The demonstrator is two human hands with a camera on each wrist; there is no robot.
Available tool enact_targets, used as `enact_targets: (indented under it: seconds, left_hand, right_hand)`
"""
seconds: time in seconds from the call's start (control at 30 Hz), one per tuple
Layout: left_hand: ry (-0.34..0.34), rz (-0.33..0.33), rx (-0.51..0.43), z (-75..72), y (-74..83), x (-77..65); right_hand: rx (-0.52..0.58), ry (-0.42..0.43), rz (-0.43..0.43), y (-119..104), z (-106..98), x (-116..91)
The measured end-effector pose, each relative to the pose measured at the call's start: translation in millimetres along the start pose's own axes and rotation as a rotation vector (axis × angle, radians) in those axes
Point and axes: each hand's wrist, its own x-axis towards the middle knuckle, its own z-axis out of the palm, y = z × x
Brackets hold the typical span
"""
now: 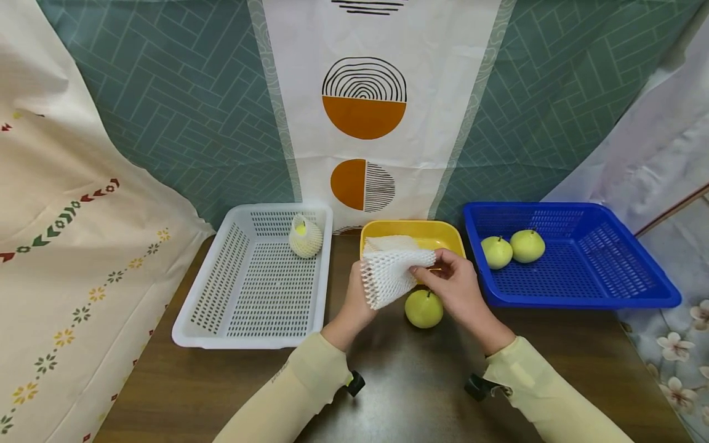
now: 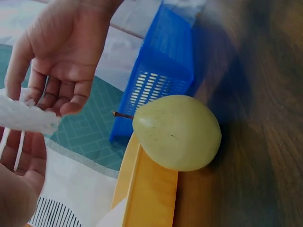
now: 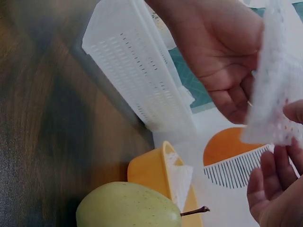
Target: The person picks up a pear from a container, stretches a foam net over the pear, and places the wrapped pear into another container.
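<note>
Both hands hold a white foam fruit net (image 1: 396, 271) above the table, in front of the yellow basket (image 1: 410, 229). My right hand (image 1: 456, 286) pinches its right edge between thumb and fingers. At the other side, my left hand (image 1: 357, 301) grips the net, its fingers partly hidden behind the mesh in the head view. The right wrist view shows the left hand (image 3: 222, 61) with fingers bent against the net (image 3: 274, 90). Just below the net, a yellow-green pear (image 1: 423, 309) sits on the table, stem up, touched by neither hand.
On the left, a white basket (image 1: 185, 332) contains one pear in a foam net (image 1: 306, 239). The blue basket (image 1: 587, 301) on the right holds two bare pears (image 1: 512, 248). More white foam netting (image 3: 180, 182) lies in the yellow basket. Patterned cloth hangs behind the table.
</note>
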Motion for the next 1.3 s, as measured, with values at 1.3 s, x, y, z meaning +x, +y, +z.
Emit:
enact_targets:
  seconds: [1.3]
  left_hand:
    - [-0.001, -0.065, 0.158, -2.7, -8.8, 4.5]
  right_hand:
    - [0.316, -0.111, 0.14, -2, -11, -11]
